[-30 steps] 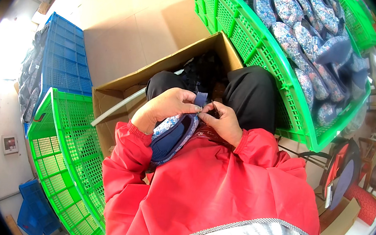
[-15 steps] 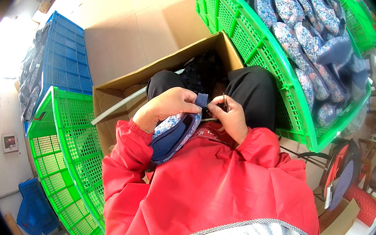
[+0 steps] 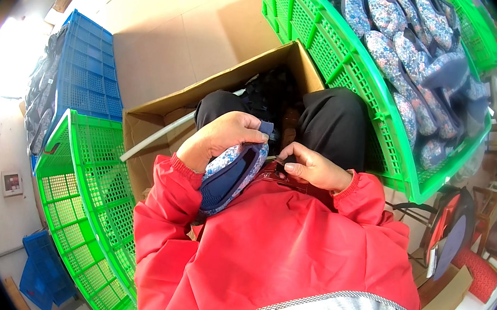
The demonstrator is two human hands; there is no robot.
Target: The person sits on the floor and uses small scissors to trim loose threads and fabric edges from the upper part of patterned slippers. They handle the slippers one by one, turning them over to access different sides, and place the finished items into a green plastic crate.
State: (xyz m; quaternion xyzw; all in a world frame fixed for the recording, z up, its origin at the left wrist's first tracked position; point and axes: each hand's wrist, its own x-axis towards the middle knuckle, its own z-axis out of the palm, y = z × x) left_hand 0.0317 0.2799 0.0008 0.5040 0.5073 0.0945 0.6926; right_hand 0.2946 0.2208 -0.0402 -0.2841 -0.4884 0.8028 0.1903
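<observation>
A floral-patterned shoe upper with a navy lining [image 3: 231, 174] is gripped in the left hand [image 3: 223, 137], fingers curled over its top edge, held against the chest of a red jacket [image 3: 275, 247]. The right hand [image 3: 313, 168] is pinched narrowly just beside it; what it holds, possibly a thread, cannot be made out. An open cardboard box [image 3: 162, 120] lies beyond the knees. A green crate [image 3: 357, 82] of similar uppers stands at the right.

Floral, navy-lined slipper [image 3: 231, 174] tilted against the chest.
</observation>
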